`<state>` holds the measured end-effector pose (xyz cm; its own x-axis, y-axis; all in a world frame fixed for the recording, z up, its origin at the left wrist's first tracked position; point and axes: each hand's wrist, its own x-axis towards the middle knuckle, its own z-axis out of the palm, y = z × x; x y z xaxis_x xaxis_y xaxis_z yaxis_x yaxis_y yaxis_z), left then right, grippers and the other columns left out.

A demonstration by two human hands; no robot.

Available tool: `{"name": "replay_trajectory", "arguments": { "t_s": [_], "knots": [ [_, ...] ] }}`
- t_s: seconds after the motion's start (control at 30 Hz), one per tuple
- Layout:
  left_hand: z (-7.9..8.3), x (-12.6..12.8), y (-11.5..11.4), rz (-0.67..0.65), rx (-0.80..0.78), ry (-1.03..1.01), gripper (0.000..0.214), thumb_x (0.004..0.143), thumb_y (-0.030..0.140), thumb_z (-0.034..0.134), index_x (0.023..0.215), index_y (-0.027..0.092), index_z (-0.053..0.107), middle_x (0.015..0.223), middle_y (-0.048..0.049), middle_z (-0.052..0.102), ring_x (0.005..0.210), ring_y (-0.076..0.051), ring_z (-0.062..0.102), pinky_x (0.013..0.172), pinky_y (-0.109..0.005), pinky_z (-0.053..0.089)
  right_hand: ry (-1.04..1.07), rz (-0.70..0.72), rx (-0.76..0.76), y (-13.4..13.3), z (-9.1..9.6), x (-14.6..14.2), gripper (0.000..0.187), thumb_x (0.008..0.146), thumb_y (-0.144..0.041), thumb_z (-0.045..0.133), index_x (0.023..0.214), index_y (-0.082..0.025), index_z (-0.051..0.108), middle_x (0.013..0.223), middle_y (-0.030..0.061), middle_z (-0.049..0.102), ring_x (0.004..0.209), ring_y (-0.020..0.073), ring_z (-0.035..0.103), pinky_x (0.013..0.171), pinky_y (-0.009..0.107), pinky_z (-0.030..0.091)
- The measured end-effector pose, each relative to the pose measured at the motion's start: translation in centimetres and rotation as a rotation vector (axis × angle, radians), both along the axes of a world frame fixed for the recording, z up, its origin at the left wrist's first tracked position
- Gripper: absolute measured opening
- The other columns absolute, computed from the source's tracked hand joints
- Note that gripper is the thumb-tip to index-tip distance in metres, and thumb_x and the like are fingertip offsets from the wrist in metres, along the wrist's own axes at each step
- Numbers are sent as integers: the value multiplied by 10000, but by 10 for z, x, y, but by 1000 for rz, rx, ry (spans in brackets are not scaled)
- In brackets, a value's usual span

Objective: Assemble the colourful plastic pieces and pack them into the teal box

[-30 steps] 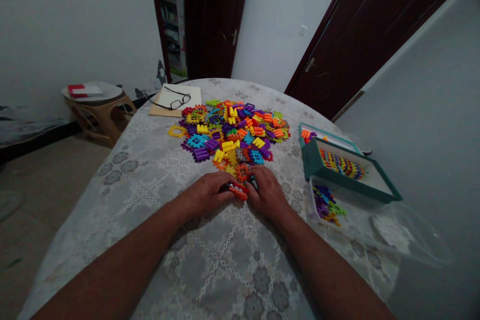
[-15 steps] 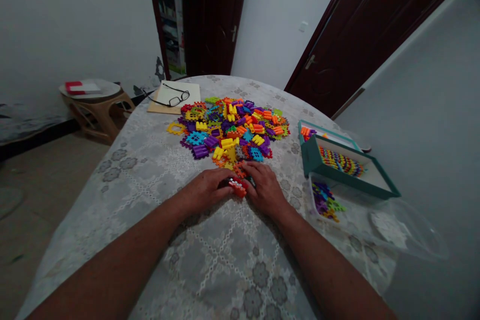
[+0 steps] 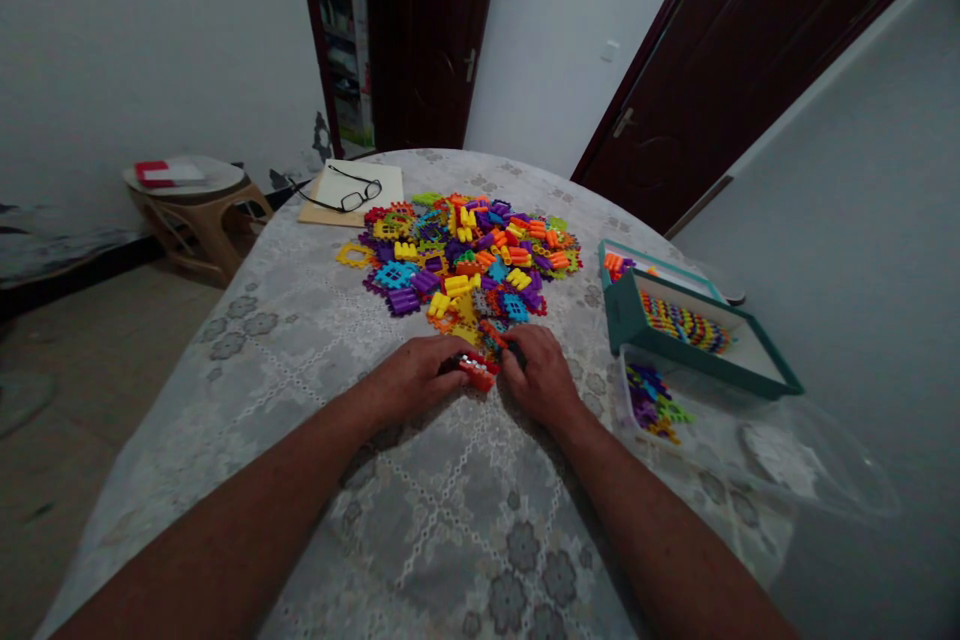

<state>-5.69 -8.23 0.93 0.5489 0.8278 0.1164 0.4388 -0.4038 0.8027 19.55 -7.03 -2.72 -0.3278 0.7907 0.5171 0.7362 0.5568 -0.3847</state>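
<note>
Both my hands rest on the lace tablecloth [image 3: 315,360] at the near edge of a heap of coloured plastic building pieces [image 3: 465,255]. My left hand [image 3: 409,375] curls its fingers on a small red assembly [image 3: 478,372] with a dark part. From the other side my right hand [image 3: 538,375] pinches the same assembly, and a small orange-red piece [image 3: 495,330] shows at its fingertips.
A teal box [image 3: 694,340] with coloured pegs stands at the right, above a clear bag [image 3: 750,430] holding more pieces. Glasses [image 3: 341,192] lie on a notepad at the far side. A wooden stool [image 3: 199,215] stands left of the table; dark doors behind.
My hands have stayed together on the red assembly. The right fingers have shifted slightly towards the heap and now touch an orange-red piece.
</note>
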Motion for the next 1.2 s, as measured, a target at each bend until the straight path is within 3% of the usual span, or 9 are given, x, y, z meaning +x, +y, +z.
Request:
{"name": "replay_trajectory", "arguments": {
  "t_s": [0.2, 0.37, 0.5, 0.6, 0.7, 0.87, 1.0, 1.2],
  "knots": [
    [4, 0, -1, 13, -30, 7, 198, 986, 330, 654, 1144, 281, 762, 1176, -50, 804, 1103, -235, 700, 1021, -380, 516, 174, -109, 4, -7, 14, 1, 200, 988, -198, 516, 1058, -197, 703, 1056, 107, 737, 1011, 256, 671, 945, 391, 518],
    [1, 0, -2, 52, -9, 1, 312, 961, 299, 680, 1271, 276, 710, 1230, -63, 792, 1115, -246, 710, 1017, -387, 520, 166, 14, -210, -28, 25, -3, 141, 972, -214, 557, 988, -212, 698, 899, 36, 699, 783, 186, 633, 728, 297, 475],
    [-3, -1, -2, 97, 25, 34, 404, 951, 295, 694, 1354, 285, 670, 1324, -75, 765, 1188, -266, 699, 1062, -419, 510, 63, 107, -311, -32, 27, -6, 106, 934, -168, 576, 881, -212, 656, 822, 6, 650, 766, 174, 599, 701, 274, 433],
    [-5, -1, -2, 70, 57, 36, 352, 954, 294, 688, 1305, 283, 702, 1281, -71, 775, 1181, -269, 700, 1068, -431, 512, -23, 135, -332, -31, 27, -5, 114, 931, -145, 575, 872, -210, 648, 835, 11, 643, 794, 180, 601, 715, 274, 429],
    [-5, -1, -1, 51, 80, 50, 283, 959, 304, 685, 1234, 261, 737, 1212, -77, 785, 1145, -270, 705, 1051, -432, 523, -64, 150, -324, -31, 27, -5, 133, 944, -139, 561, 927, -203, 676, 878, 31, 667, 830, 194, 620, 754, 290, 450],
    [-9, -2, -1, 74, 53, 37, 448, 958, 277, 683, 1405, 302, 670, 1320, -82, 772, 1196, -275, 705, 1090, -456, 508, -40, 218, -334, -37, 35, -8, 337, 937, -106, 526, 1216, -198, 693, 1070, 76, 735, 964, 224, 660, 885, 335, 501],
    [-10, 1, -3, 71, 28, 21, 520, 952, 254, 685, 1463, 330, 632, 1416, -80, 734, 1267, -284, 684, 1127, -475, 492, -43, 224, -414, -42, 44, -8, 378, 947, -149, 565, 1304, -214, 674, 1141, 86, 759, 966, 234, 682, 863, 336, 510],
    [-9, 9, -9, 51, 33, 15, 519, 991, 231, 618, 1501, 322, 593, 1494, -84, 685, 1344, -295, 648, 1172, -492, 473, -119, 149, -423, -42, 47, -3, 122, 1008, -271, 591, 1017, -215, 699, 887, 43, 747, 756, 194, 644, 688, 284, 423]
  ]
}}
